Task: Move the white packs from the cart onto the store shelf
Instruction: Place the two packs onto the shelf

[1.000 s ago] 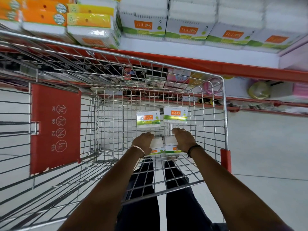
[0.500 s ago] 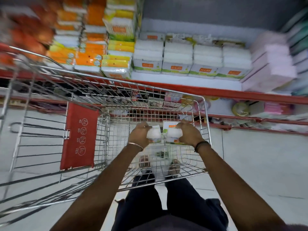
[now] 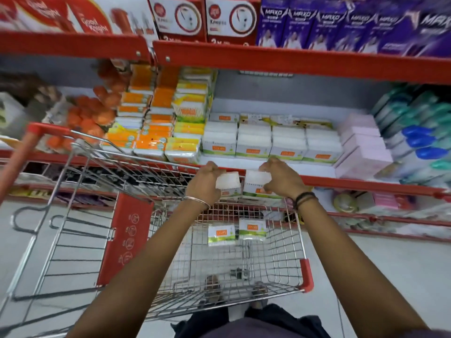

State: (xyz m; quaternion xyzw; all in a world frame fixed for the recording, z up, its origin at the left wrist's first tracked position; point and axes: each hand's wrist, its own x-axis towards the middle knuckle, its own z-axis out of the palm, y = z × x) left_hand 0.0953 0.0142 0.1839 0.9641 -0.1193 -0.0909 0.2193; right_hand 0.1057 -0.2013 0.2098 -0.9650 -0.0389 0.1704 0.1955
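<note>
My left hand [image 3: 203,185] grips one white pack [image 3: 228,182] and my right hand [image 3: 283,178] grips another white pack [image 3: 258,182]. Both are held side by side above the far end of the wire cart [image 3: 301,230], just in front of the red shelf edge [image 3: 353,185]. Two more white packs with orange and green labels [image 3: 221,234] [image 3: 252,229] lie on the cart floor below my hands. A row of matching white packs [image 3: 271,142] stands stacked on the shelf behind.
Orange and yellow packs [image 3: 156,123] fill the shelf to the left, pink boxes [image 3: 361,145] and blue-capped bottles [image 3: 419,140] to the right. A bare strip of shelf [image 3: 317,170] lies in front of the white stacks. An upper red shelf [image 3: 292,62] carries boxes overhead.
Both hands lifted the two packs out of the cart bottom up toward the shelf edge. My head tilted up, bringing the upper shelves into view.
</note>
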